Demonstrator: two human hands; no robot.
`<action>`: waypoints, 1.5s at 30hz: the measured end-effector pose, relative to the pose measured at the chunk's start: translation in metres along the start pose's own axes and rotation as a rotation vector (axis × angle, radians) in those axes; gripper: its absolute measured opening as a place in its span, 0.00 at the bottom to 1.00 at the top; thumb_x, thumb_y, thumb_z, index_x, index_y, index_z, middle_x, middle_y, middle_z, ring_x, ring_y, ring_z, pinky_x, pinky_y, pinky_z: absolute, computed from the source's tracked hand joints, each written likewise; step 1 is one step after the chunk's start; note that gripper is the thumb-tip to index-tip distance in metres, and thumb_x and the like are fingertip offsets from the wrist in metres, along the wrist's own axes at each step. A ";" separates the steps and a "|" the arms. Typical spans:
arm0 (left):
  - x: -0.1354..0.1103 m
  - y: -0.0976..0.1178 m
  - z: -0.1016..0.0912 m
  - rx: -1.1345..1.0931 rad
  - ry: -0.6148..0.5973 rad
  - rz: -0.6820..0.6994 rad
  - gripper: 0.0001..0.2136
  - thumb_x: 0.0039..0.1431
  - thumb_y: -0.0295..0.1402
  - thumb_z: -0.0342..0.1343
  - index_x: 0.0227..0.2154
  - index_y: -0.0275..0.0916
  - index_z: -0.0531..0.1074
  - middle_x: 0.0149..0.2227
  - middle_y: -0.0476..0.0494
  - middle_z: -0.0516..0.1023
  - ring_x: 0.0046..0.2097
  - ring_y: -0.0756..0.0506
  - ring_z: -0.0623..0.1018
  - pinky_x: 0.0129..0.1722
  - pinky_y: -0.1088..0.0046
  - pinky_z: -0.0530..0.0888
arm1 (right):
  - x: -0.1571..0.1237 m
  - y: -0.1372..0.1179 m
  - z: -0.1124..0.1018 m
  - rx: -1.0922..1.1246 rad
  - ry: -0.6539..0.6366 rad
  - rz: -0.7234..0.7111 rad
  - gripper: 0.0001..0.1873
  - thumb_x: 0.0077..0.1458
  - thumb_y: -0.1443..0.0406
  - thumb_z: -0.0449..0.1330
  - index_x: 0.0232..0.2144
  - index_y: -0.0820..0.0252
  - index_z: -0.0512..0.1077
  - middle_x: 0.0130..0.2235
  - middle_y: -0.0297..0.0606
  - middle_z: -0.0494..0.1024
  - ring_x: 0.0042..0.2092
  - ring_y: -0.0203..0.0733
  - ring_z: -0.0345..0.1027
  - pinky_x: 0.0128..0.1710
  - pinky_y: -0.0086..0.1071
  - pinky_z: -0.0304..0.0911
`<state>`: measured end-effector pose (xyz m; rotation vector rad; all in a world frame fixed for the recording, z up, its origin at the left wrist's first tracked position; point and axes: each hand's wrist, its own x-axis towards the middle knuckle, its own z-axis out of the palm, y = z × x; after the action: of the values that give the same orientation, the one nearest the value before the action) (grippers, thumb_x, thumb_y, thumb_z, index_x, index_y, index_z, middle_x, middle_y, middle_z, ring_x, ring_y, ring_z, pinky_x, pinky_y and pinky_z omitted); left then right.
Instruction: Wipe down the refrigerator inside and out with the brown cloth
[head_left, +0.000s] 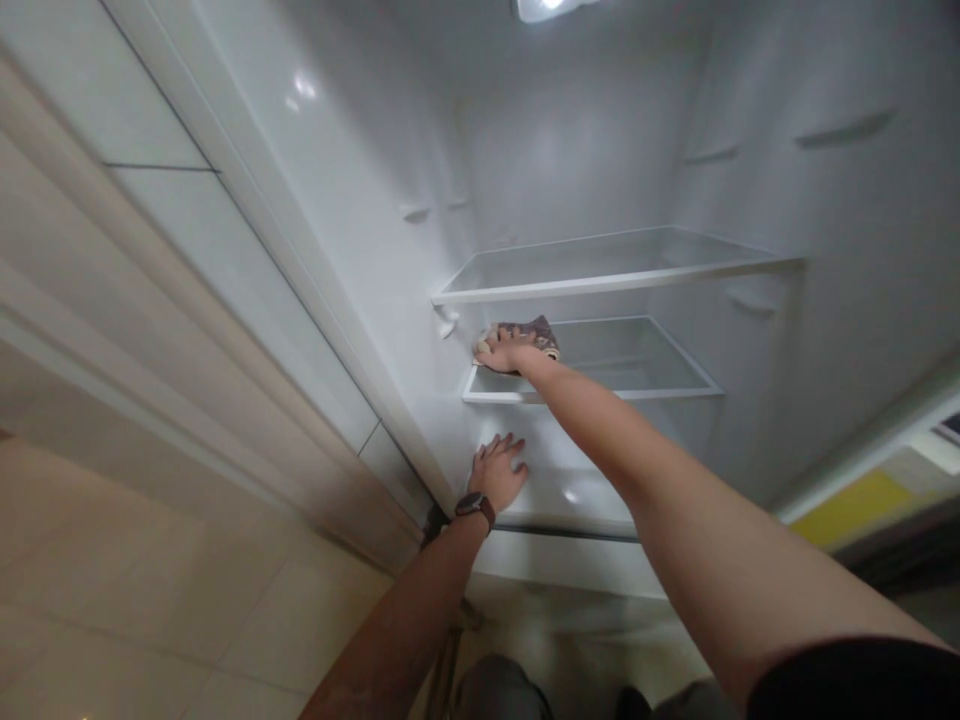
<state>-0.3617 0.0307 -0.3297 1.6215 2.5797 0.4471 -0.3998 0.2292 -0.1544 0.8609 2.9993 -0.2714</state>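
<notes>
I look into an open, bare white fridge (570, 150). My right hand (501, 350) reaches in and presses a dark patterned cloth (534, 332) onto the left rear part of the lower glass shelf (645, 385), fingers closed over the cloth. My left hand (498, 470), with a dark watch on the wrist, lies flat with fingers spread on the white floor of the fridge (577, 495) below that shelf, holding nothing.
A second glass shelf (600, 275) sits above the lower one. A light (547, 8) shines at the fridge top. White cabinet panels (187, 230) stand to the left, a tiled floor (150, 590) lies below, and the door edge with yellow (862, 500) shows at right.
</notes>
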 end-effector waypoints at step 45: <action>0.009 -0.004 0.008 0.043 0.012 0.028 0.26 0.67 0.39 0.50 0.68 0.49 0.65 0.72 0.47 0.60 0.73 0.38 0.57 0.72 0.49 0.55 | -0.129 0.087 0.000 -0.038 0.145 0.237 0.45 0.61 0.37 0.42 0.70 0.52 0.61 0.75 0.51 0.48 0.73 0.77 0.40 0.64 0.77 0.39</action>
<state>-0.3682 0.0388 -0.3372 1.6759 2.5962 0.4071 -0.2440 0.2336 -0.1616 1.2695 2.9768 -0.1529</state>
